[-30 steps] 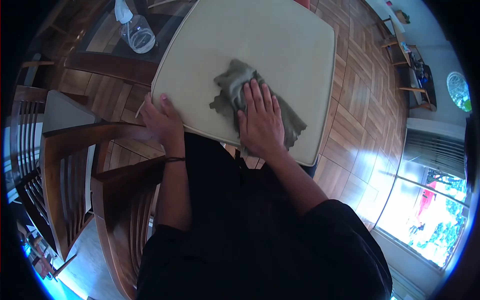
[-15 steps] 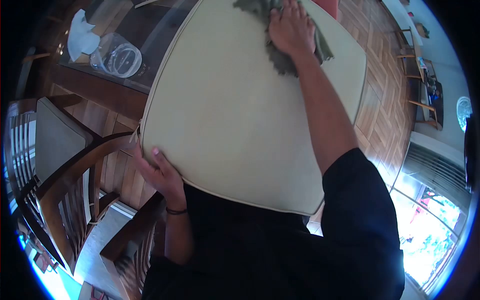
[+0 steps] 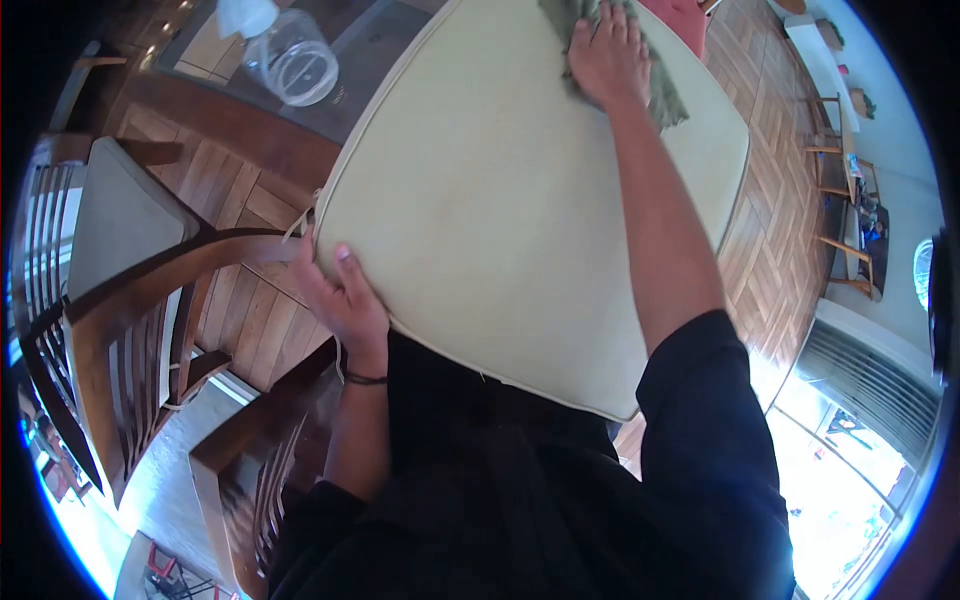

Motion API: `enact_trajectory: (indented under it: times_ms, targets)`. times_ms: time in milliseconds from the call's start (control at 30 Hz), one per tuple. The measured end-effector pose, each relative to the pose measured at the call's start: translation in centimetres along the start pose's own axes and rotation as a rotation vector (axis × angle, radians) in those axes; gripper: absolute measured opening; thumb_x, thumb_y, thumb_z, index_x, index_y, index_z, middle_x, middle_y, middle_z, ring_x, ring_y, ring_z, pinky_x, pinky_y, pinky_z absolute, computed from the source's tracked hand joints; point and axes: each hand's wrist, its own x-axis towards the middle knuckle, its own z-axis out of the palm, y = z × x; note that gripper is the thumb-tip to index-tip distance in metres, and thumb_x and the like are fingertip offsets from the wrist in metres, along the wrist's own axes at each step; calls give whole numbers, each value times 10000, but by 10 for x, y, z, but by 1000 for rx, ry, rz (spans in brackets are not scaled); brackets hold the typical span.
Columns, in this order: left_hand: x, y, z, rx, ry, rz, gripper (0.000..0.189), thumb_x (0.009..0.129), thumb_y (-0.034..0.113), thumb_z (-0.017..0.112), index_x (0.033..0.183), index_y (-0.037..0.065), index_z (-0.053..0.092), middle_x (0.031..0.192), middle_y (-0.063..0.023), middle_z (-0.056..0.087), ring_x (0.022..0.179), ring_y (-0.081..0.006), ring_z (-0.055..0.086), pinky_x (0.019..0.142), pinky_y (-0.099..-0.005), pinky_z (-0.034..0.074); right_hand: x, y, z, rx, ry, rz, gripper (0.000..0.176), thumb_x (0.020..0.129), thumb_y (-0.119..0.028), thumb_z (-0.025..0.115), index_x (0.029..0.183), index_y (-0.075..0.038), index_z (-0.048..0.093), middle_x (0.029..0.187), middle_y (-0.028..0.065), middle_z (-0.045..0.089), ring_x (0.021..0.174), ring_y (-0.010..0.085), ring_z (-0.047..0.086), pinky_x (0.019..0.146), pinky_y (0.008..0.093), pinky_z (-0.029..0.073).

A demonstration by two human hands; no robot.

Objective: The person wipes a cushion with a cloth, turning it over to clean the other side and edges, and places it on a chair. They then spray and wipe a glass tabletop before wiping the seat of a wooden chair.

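Observation:
A large cream seat cushion [image 3: 500, 210] with piped edges spans the middle of the view, its near edge against my dark clothing. My left hand [image 3: 345, 305] grips the cushion's left near corner, thumb on top and fingers beneath, partly hidden. At the far end, my right hand [image 3: 612, 60] presses a grey-green cloth [image 3: 668, 95] onto the cushion's top, fingers extended over it. Part of the cloth is covered by the hand. Thin ties hang from the cushion's left edge, close to my left hand.
Wooden slat-back chairs stand on the left, one with a grey seat [image 3: 130, 225]. A clear plastic bottle [image 3: 295, 65] sits on a glass-topped dark table [image 3: 240, 125] at upper left. Herringbone wood floor [image 3: 765, 200] runs along the right, toward distant furniture and a bright window.
My right hand and the cloth have shifted slightly up and right in the view. The cloth looks more bunched. My left hand keeps its hold as the view shifts.

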Motion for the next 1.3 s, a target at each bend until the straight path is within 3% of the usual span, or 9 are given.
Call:
enact_trajectory:
  times_ms: [33,333,400,533,600,833,1033,1200,1300]
  targets:
    - [1,0,0,-54,2,-16,434,1012,264,572,1338,-17,523,1224,-216,546,1126,-359,547,984,-446,437,-23,-6,2,31,69,-46,647,1024,-412,354,1553,-44,302,1630,123,282,1515,325,220,1236,462,174]
    - [10,9,-21,59,-35,-28,395,948,273,640,1280,64,598,1140,-153,616,1114,-353,581,953,-460,455,-244,-101,-50,9,-54,-211,618,1019,-352,405,1544,-40,313,1618,152,287,1505,350,232,1224,494,197]
    - [14,4,-27,-116,-67,-83,388,951,262,633,1284,66,597,1168,-156,618,1129,-351,580,953,-458,453,-283,-118,-59,11,-62,-254,620,1014,-345,424,1542,-38,318,1617,154,285,1503,353,235,1221,499,200]
    - [14,-1,-30,-304,-86,-162,360,981,262,578,1287,75,601,1203,-149,623,1172,-343,566,999,-480,407,-321,-138,-65,19,-91,-319,627,1007,-345,442,1541,-38,322,1618,156,277,1504,351,234,1218,501,205]
    - [5,-1,-24,-181,-4,-95,350,996,273,546,1286,86,607,1205,-135,627,1179,-333,563,1030,-498,365,-324,-142,-63,7,-88,-337,626,1007,-342,442,1540,-38,321,1618,156,277,1505,350,231,1217,502,205]
    - [0,0,-25,136,-5,-16,341,1014,294,509,1287,122,616,1216,-90,630,1201,-335,492,1053,-504,308,-250,-139,-47,8,-81,-200,642,1014,-361,417,1553,-37,289,1631,157,253,1513,341,215,1224,498,182]
    - [4,-8,-26,158,-32,65,358,1021,289,506,1276,59,608,1206,-109,633,1196,-340,473,1047,-482,313,-111,-108,-16,45,-76,-67,640,1032,-407,332,1565,-59,271,1645,134,237,1527,315,187,1237,475,152]
    - [3,-3,-22,145,-43,-8,379,1046,294,485,1277,13,594,1198,-148,628,1163,-334,491,1035,-473,332,17,-71,13,31,-13,-28,635,1045,-452,296,1576,-105,267,1648,111,245,1532,304,185,1243,472,142]
    - [0,-9,-13,122,-28,-3,381,1063,276,461,1284,-12,579,1190,-154,620,1160,-326,493,1021,-465,356,76,-74,2,-71,-204,60,629,1071,-396,222,1597,-58,154,1678,125,117,1551,292,100,1263,464,79]
